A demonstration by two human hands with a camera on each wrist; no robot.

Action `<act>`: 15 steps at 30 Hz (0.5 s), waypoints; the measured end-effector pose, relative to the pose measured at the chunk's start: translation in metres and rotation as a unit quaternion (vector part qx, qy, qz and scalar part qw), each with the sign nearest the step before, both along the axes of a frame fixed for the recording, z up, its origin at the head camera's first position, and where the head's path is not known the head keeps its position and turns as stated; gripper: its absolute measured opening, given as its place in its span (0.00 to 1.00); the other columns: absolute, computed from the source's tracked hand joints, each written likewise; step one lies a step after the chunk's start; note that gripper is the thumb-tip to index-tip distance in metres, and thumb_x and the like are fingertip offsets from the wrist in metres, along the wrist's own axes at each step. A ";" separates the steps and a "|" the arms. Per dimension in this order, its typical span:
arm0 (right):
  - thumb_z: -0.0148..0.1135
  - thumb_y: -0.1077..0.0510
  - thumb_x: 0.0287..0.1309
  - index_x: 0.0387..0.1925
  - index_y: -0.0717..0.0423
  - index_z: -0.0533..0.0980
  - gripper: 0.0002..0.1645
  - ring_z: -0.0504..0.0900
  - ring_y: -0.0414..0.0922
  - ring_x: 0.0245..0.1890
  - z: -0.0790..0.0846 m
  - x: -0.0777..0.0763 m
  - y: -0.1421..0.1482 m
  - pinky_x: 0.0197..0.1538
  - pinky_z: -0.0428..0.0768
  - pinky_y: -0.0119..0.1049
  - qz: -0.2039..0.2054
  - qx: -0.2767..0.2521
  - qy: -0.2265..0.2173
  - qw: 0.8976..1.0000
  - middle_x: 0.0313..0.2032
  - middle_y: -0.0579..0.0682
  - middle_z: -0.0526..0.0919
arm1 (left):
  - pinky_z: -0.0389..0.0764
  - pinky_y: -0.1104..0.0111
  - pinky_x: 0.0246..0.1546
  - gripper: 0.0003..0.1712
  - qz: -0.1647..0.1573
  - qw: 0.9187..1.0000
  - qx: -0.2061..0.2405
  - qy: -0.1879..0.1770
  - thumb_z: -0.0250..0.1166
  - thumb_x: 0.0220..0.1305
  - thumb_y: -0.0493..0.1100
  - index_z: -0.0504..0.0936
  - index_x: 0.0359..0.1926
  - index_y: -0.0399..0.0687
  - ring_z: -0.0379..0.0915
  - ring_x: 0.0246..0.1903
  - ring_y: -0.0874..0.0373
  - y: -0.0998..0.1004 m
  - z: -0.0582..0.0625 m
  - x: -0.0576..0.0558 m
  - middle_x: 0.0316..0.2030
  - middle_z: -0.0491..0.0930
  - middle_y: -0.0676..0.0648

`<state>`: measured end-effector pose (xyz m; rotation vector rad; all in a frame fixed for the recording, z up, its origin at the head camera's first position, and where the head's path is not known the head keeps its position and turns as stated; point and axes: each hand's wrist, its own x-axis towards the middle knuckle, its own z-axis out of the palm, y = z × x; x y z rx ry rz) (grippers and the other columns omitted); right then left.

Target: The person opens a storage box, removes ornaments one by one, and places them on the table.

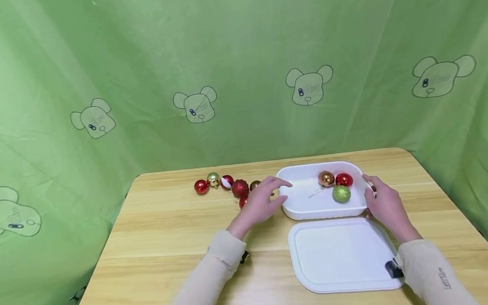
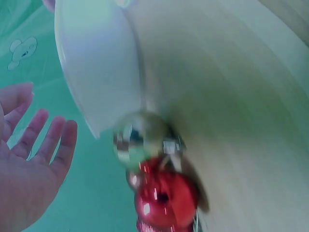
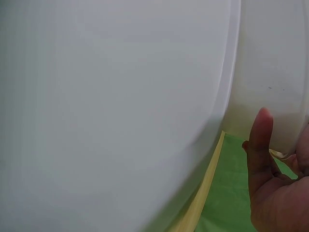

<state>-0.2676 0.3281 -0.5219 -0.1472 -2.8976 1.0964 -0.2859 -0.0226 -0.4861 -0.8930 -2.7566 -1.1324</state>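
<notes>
A white plastic box [image 1: 303,213] stands on the table with a copper bauble [image 1: 325,179], a shiny red bauble [image 1: 344,180] and a glittery green bauble [image 1: 342,194] inside. My right hand [image 1: 384,204] grips the box's right end, its fingertips at the rim. In the right wrist view the thumb [image 3: 262,133] lies against the box wall. At the box's left end, my left hand [image 1: 263,200] holds nothing, its thumb and fingers spread apart. In the left wrist view, a gold bauble [image 2: 140,137] and a red bauble [image 2: 166,198] lie close beside the box.
A white lid [image 1: 340,254] lies flat in front of the box, partly under the right forearm. Left of the box, several baubles [image 1: 240,188] sit in a loose row, some hidden by the left hand. Green cloth [image 1: 237,53] hangs behind the wooden table [image 1: 168,224].
</notes>
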 end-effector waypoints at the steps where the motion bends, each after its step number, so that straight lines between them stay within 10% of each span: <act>1: 0.39 0.57 0.80 0.81 0.59 0.52 0.33 0.80 0.48 0.22 0.000 0.000 -0.001 0.21 0.83 0.37 -0.001 0.000 -0.001 1.000 0.49 0.69 0.74 | 0.80 0.67 0.60 0.18 -0.006 1.000 0.001 0.002 0.64 0.75 0.44 0.80 0.63 0.57 0.77 0.61 0.54 0.004 -0.001 -0.001 0.61 0.78 0.52; 15: 0.39 0.57 0.80 0.80 0.60 0.54 0.33 0.80 0.48 0.21 -0.002 -0.001 -0.001 0.20 0.83 0.37 0.001 0.004 0.011 1.000 0.48 0.69 0.74 | 0.76 0.73 0.64 0.21 -0.058 0.998 -0.012 0.014 0.64 0.74 0.44 0.79 0.65 0.56 0.78 0.61 0.55 0.070 -0.006 -0.005 0.61 0.79 0.51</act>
